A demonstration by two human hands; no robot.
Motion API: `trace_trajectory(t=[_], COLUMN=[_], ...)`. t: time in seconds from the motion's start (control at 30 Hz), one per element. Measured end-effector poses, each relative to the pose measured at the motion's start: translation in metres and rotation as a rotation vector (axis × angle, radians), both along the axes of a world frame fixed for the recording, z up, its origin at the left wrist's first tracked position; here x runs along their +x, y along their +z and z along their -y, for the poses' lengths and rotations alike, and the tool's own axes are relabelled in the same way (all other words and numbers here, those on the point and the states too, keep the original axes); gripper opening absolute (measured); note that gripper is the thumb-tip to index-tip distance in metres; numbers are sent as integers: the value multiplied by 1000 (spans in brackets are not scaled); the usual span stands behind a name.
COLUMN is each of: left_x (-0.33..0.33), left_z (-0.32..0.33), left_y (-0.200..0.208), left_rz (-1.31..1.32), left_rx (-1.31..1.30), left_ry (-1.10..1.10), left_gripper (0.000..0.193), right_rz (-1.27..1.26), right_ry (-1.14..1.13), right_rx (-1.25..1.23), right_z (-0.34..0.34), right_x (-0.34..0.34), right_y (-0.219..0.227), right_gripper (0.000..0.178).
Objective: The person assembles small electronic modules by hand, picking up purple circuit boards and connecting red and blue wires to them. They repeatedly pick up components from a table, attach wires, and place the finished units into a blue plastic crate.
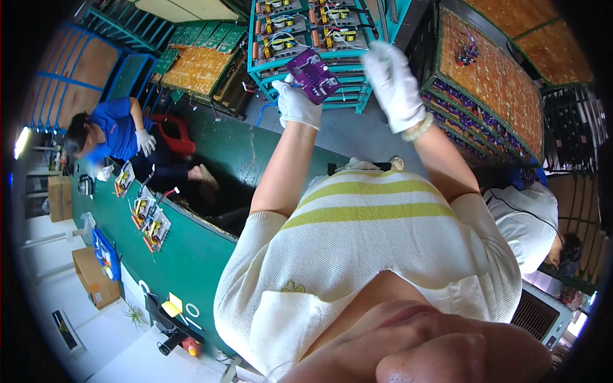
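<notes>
My left hand, in a white glove, holds a purple circuit board by its lower left edge. The board is tilted, and pale parts show on its face. Level with it to the right is my right hand, also gloved in white, raised with its fingers stretched out and nothing visible in it. A beaded bracelet circles that wrist. Just beyond the board stands a teal rack, its top layer filled with several circuit assemblies bearing yellow and copper-coloured parts and white wires.
Right of me, a tall rack holds stacked boards under a brown panel. A green workbench at left carries circuit assemblies. Beside it a person in blue sits near a red stool. Another person in white bends at the right.
</notes>
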State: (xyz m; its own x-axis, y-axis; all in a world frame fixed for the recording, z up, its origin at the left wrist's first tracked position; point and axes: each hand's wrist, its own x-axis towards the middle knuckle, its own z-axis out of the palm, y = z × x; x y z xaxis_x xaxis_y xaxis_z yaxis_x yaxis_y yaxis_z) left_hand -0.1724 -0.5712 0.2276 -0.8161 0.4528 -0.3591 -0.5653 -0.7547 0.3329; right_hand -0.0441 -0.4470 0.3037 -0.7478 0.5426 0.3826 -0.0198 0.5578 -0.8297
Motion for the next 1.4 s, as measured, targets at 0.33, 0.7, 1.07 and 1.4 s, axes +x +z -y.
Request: trace_trajectory(t=[0.33, 0.7, 1.07, 1.4], left_x=[42, 53, 61, 81], left_z=[4, 17, 42, 13], left_y=[11, -6, 7, 30], left_rz=[-101, -602, -296, -736], left_rx=[-44, -152, -473, -769], left_ry=[-20, -266, -913, -115], left_gripper=[63, 66, 66, 44], right_rz=[77, -299, -205, -240], right_ry=[10, 166, -125, -167], right_rx=[238, -61, 476, 316], right_z=[38, 27, -1, 12], right_x=[-18, -16, 15, 24], right_y=[-20, -52, -33, -37], right_gripper=[47, 23, 12, 16])
